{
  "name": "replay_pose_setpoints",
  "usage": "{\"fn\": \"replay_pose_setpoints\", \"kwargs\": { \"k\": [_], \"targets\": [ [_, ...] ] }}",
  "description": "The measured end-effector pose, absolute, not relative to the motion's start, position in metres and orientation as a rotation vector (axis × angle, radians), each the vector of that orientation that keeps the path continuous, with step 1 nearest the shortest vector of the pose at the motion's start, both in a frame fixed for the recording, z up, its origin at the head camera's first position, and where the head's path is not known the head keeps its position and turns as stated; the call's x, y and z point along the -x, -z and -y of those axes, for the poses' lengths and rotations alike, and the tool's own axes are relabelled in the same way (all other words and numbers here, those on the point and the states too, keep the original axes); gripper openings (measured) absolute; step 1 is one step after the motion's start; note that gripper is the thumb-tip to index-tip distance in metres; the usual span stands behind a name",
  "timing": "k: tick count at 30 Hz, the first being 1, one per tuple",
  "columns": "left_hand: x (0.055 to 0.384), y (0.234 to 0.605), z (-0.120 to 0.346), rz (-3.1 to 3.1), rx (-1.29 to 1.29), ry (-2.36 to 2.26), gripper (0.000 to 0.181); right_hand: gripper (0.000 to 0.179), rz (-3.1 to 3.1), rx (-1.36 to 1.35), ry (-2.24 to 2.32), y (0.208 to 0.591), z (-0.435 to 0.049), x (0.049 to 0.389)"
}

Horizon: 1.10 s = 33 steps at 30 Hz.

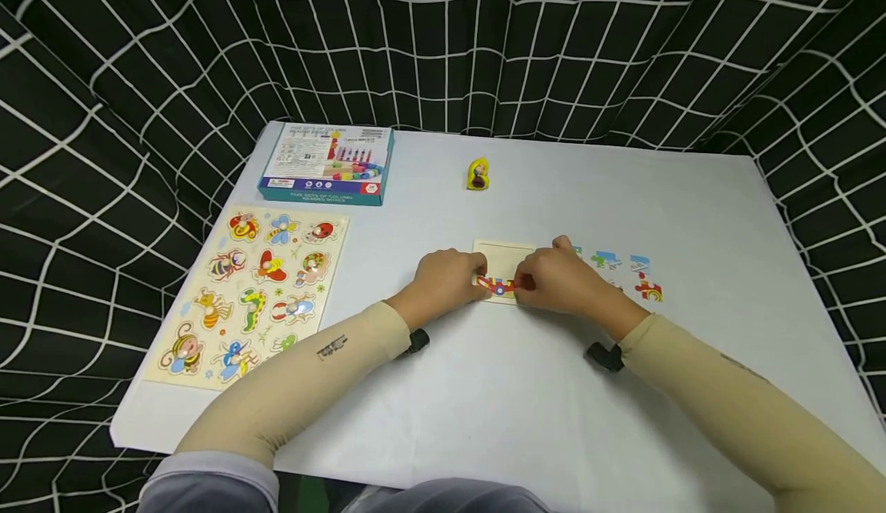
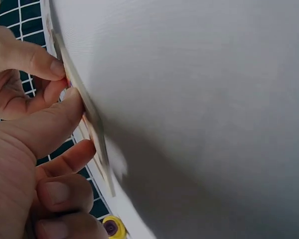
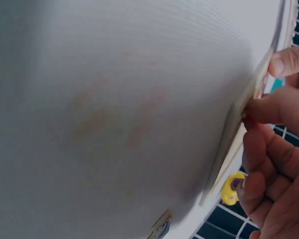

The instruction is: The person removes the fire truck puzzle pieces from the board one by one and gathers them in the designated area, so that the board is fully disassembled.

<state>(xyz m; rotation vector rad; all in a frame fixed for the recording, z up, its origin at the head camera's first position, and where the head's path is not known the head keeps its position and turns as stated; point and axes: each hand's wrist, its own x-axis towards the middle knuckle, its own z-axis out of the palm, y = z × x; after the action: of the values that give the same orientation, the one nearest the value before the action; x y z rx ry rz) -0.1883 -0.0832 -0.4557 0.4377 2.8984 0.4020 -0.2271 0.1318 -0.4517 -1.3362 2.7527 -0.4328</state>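
Note:
A small wooden puzzle board lies on the white table in front of me. On its near part are red and blue jigsaw puzzle pieces with a picture on them. My left hand has its thumb and index finger at the left end of these pieces and pinches there. From the other side my right hand pinches the right end, its thumb and index fingertips together on a bit of red. The fingers partly hide the pieces. Several loose puzzle pieces lie beyond the right hand.
A large wooden insect puzzle board lies at the left, with a teal toy box behind it. A small yellow figure stands near the back. Black cloth with white netting surrounds the table.

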Motion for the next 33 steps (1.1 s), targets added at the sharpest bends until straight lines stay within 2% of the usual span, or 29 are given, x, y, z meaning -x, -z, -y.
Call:
{"fn": "replay_pose_setpoints", "kwargs": {
  "k": [9, 23, 33],
  "targets": [
    [0.189, 0.454, 0.074, -2.897, -0.440, -0.304, 0.037, 0.014, -2.763, 1.286, 0.469, 0.437, -0.148, 0.228],
    [0.189, 0.449, 0.075, -2.869, -0.359, -0.356, 0.035, 0.026, -2.787, 1.057, 0.517, 0.447, -0.285, 0.208],
    [0.190, 0.447, 0.076, -2.805, -0.389, -0.339, 0.037, 0.020, -2.669, 0.844, 0.618, 0.454, -0.296, 0.198]
  ]
}}
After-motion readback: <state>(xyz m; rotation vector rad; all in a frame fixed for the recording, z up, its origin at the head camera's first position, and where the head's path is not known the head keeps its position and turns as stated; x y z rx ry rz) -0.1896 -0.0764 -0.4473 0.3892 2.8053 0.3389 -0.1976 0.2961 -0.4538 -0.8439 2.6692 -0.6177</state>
